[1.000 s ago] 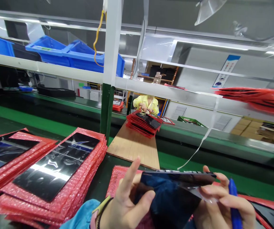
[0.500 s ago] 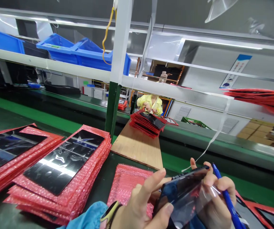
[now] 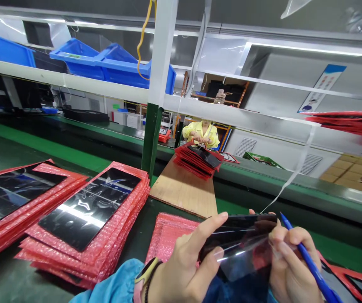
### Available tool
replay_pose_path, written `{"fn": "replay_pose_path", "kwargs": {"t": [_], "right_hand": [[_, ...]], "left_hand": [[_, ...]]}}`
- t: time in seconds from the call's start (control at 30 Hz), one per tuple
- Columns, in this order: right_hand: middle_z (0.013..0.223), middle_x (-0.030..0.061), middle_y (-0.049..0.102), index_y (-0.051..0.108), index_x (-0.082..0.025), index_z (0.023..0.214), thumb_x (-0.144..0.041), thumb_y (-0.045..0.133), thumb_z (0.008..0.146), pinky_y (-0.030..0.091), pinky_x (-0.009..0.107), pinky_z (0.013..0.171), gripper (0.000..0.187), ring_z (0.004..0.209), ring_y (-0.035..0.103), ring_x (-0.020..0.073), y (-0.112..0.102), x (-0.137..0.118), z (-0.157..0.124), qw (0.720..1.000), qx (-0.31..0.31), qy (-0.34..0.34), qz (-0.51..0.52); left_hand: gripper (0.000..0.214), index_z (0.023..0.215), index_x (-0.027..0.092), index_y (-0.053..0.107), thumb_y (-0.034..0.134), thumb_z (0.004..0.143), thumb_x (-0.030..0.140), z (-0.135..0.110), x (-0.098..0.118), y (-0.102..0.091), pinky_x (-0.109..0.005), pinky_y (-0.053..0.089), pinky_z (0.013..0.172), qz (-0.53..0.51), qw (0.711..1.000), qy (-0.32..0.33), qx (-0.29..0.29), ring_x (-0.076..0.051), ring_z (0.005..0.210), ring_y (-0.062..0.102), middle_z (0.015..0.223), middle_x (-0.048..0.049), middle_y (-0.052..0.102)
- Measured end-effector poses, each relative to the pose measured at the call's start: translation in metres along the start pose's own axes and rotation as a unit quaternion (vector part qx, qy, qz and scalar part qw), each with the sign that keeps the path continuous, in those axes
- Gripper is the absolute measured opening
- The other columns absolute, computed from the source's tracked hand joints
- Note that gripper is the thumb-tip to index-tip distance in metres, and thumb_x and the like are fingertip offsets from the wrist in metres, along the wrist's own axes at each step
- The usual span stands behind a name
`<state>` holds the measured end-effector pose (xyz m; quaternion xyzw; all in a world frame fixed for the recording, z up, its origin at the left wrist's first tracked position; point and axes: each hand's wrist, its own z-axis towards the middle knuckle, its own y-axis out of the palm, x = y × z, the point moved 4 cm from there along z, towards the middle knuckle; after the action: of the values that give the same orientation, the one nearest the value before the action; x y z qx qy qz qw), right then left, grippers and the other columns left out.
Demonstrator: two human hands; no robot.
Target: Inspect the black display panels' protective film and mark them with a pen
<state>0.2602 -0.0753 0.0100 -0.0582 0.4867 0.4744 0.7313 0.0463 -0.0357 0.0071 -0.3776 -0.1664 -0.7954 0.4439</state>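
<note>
Between my hands is a glossy black screen panel [image 3: 240,240] with clear film over its face. My left hand [image 3: 190,261] grips its left edge, thumb on the face and index finger stretched along the top. At the panel's right edge, my right hand [image 3: 294,256] pinches the film or edge; which one I cannot tell. A blue pen [image 3: 310,265] also rests in that hand, its tip pointing up and left. Beneath my left hand lies a pink bubble-wrap pouch pile [image 3: 168,235]. To the left, another black panel [image 3: 89,206] lies on stacked pink bubble-wrap pouches [image 3: 130,210].
A second stack with a black panel [image 3: 17,193] stands at far left. A wooden board [image 3: 187,193] bridges toward a person in yellow [image 3: 204,132], with red pouches [image 3: 196,162] on it. A green-white post [image 3: 152,139] rises ahead. Blue bins [image 3: 105,65] sit on the shelf.
The panel has turned, showing more of its face, and the film looks pulled out more toward the right. Both hands keep their hold. The view has shifted slightly.
</note>
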Motion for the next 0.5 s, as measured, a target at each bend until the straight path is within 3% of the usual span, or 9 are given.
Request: {"fn": "replay_pose_path", "kwargs": {"t": [0.1, 0.3, 0.37, 0.5], "right_hand": [[0.064, -0.0060, 0.055, 0.049, -0.022, 0.066, -0.027, 0.084, 0.058, 0.045, 0.022, 0.064, 0.037, 0.062, 0.050, 0.0097, 0.001, 0.002, 0.001, 0.999, 0.013, 0.026, -0.018], [0.065, -0.0053, 0.051, 0.047, -0.023, 0.068, -0.025, 0.083, 0.055, 0.041, 0.024, 0.059, 0.038, 0.065, 0.049, 0.0119, -0.004, 0.010, 0.009, 0.997, 0.016, 0.070, -0.019], [0.062, -0.0059, 0.046, 0.046, -0.024, 0.067, -0.026, 0.079, 0.058, 0.040, 0.025, 0.056, 0.034, 0.061, 0.047, 0.0109, -0.005, 0.011, 0.011, 0.996, 0.002, 0.083, -0.012], [0.063, -0.0056, 0.040, 0.044, -0.024, 0.066, -0.031, 0.063, 0.078, 0.044, 0.029, 0.059, 0.023, 0.056, 0.050, 0.0090, -0.003, 0.010, 0.011, 0.989, -0.019, 0.147, 0.006]], "left_hand": [[0.046, 0.140, 0.032, 0.046, 0.046, 0.095, 0.021, 0.007, 0.006, -0.002, -0.027, 0.050, 0.095, -0.031, 0.999, -0.026, 0.001, -0.020, 0.110, 0.064, 0.128, -0.0047, 0.065], [0.050, 0.142, 0.028, 0.043, 0.050, 0.093, 0.036, 0.012, -0.006, 0.000, -0.041, 0.042, 0.105, -0.223, 0.973, -0.038, -0.034, -0.027, 0.122, 0.054, 0.131, -0.0075, 0.060], [0.048, 0.139, 0.027, 0.048, 0.048, 0.093, 0.042, 0.013, -0.013, 0.001, -0.039, 0.045, 0.100, -0.283, 0.957, -0.067, -0.022, -0.027, 0.116, 0.057, 0.125, -0.0080, 0.063], [0.042, 0.132, 0.030, 0.055, 0.048, 0.093, 0.041, 0.018, -0.018, 0.005, -0.028, 0.050, 0.081, -0.403, 0.906, -0.131, -0.016, -0.018, 0.090, 0.063, 0.109, -0.0049, 0.066]]}}
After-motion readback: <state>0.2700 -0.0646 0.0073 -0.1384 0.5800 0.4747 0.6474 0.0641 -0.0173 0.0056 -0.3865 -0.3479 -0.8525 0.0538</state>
